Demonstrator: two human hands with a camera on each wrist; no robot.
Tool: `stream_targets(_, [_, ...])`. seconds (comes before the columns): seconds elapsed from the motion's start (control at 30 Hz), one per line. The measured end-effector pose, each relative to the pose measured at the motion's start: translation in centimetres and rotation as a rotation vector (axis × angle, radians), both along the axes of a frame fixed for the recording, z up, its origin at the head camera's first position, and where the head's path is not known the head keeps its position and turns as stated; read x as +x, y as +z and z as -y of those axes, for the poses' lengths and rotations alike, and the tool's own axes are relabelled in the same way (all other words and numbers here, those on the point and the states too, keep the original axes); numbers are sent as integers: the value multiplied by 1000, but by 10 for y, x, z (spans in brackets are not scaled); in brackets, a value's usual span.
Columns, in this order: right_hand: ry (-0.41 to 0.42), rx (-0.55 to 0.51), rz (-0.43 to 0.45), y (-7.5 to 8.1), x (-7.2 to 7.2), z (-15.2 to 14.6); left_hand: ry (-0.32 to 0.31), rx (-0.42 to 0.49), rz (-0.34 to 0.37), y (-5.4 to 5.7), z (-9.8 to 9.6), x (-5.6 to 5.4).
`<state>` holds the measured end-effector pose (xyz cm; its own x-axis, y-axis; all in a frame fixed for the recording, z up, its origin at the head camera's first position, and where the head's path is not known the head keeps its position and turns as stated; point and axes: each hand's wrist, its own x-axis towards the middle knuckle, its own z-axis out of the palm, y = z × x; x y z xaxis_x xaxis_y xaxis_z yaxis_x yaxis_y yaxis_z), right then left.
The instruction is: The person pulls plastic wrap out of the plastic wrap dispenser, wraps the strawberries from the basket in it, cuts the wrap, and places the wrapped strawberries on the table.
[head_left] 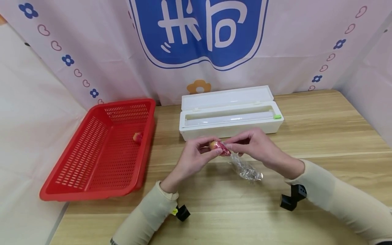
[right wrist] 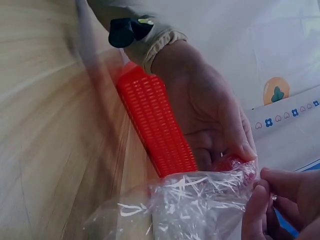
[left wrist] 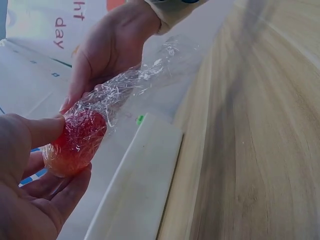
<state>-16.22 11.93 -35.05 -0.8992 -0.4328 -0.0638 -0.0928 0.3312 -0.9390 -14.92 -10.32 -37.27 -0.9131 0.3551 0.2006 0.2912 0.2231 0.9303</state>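
My left hand [head_left: 194,157] grips a small red-and-yellow fruit [left wrist: 79,137] between thumb and fingers, above the table. Clear cling film [left wrist: 117,92] covers the fruit, and a loose crumpled tail of film [head_left: 246,169] trails off to the right in the head view. With thumb and fingertips, my right hand [head_left: 260,148] pinches the film at the fruit's right end. Just behind both hands stands a white cling film box [head_left: 229,128], its lid raised and a roll [head_left: 229,119] lying inside.
On the left sits a red plastic basket [head_left: 141,170] with slotted walls, holding another red-and-yellow fruit [head_left: 138,137]. The wooden table [head_left: 330,136] ends at a printed cloth [head_left: 122,68] behind the box. White sheeting [head_left: 30,112] borders the left side.
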Motion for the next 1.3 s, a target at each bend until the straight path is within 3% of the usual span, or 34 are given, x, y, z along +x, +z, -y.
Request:
stream_targets(0.07, [-23, -9, 38, 1, 1, 1, 21, -14, -26, 0, 0, 0])
stream_targets(0.17, [-40, 21, 6, 1, 3, 2, 32, -20, -50, 0, -1, 1])
stream_targets(0.43, [57, 70, -291, 5, 11, 0, 101, 2, -105, -2, 2, 1])
stream_targets(0.6, [109, 130, -413, 11, 15, 1, 115, 12, -100, -1, 5, 1])
stream_targets(0.83, [112, 160, -478, 12, 13, 3, 47, 57, -49, 0, 3, 1])
stream_targets(1.03, [84, 114, -524, 8, 11, 6, 24, 108, 10, 1, 2, 3])
stream_targets(1.3, [12, 64, -537, 3, 13, 8, 84, 80, 92, 4, -1, 4])
